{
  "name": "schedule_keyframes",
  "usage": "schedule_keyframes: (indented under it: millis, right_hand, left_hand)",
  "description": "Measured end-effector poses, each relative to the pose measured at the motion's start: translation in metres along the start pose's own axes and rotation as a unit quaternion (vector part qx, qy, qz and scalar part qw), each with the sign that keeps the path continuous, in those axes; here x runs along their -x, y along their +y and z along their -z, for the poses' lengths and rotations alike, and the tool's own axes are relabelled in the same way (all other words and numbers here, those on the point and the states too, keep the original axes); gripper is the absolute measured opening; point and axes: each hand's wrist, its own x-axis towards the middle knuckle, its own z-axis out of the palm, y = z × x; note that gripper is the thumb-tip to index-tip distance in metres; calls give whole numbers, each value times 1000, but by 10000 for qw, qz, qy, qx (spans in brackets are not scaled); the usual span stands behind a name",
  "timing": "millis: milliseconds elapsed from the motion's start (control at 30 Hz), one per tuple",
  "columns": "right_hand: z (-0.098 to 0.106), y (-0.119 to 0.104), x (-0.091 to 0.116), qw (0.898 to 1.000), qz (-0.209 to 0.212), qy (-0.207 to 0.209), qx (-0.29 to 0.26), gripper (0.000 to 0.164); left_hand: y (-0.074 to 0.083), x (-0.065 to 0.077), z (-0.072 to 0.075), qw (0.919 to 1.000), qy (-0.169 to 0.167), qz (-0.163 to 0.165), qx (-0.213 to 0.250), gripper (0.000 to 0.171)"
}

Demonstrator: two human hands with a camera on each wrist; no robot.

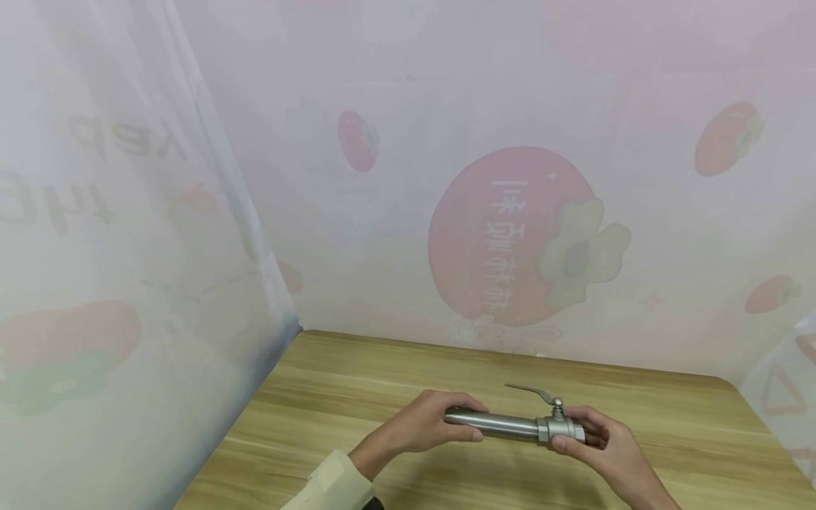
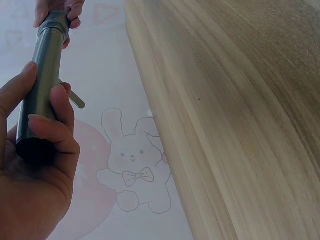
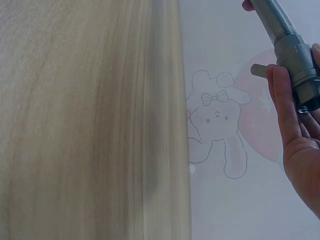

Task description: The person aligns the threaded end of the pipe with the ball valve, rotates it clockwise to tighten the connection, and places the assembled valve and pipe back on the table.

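pipe and valve already joined, lower right of head view; left hand clamped round pipe, right hand gripping valve; thread ridges showing between them, tightening probably unfinished.

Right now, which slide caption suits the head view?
Left hand holds the pipe, right hand the valve, above a table.

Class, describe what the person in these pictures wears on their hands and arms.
Both the left hand and right hand are bare, without gloves. A plain, pale cream sleeve covers the left forearm, ending near the wrist. Beside it shows a small black item, too cut off to identify. No sleeve shows on the visible part of the right arm.
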Motion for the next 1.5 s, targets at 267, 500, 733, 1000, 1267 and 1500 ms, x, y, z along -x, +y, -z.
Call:
schedule_keyframes:
  millis: [267,500,733,1000,1267,1500]
  right_hand:
    - [-1,0,-1,10000,-20,42,-21,58]
    - [-1,1,-1,10000,7,60,-12,59]
    - [-1,1,-1,10000,-28,52,-74,59]
    - [0,2,-1,9999,-8,48,-103,59]
    - [0,3,0,10000,3,54,-56,58]
    - [0,1,0,9999,12,59,-143,58]
  left_hand:
    - [0,-1,0,9991,-62,115,405,31]
    - [1,1,3,9974,-182,272,649,31]
    - [1,2,4,9960,-226,303,808,30]
    - [-2,2,2,9948,-120,297,969,29]
    - [-1,3,1,9953,-48,238,938,29]
    - [-1,3,1,9961,-38,180,862,29]
